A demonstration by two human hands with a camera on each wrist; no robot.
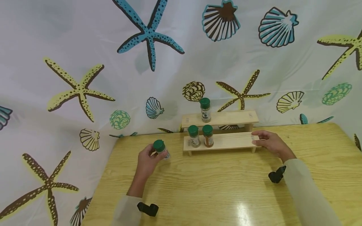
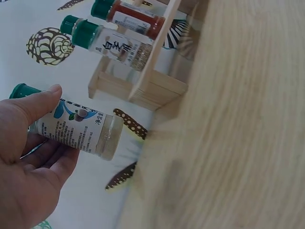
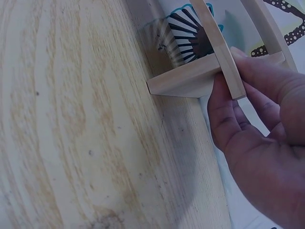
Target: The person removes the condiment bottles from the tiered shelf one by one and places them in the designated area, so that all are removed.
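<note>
The left hand (image 1: 148, 159) was clamped around a green-capped spice jar (image 2: 78, 125) above the tabletop (image 1: 198, 182), left of a 2-tier wooden rack (image 1: 232, 118). The right hand (image 1: 271, 143) pinched the lower shelf's (image 1: 232, 140) right end; 2 capped jars (image 1: 194, 137) stood there, 1 above.

We see even light in the head view, white glare on the yellow wood-grain table (image 1: 215, 179), and a soft shadow beside the pale cloth right sleeve (image 1: 305, 191). Our wrist views look cooler, fine print softening on the green-capped clear jar (image 2: 78, 125).
</note>
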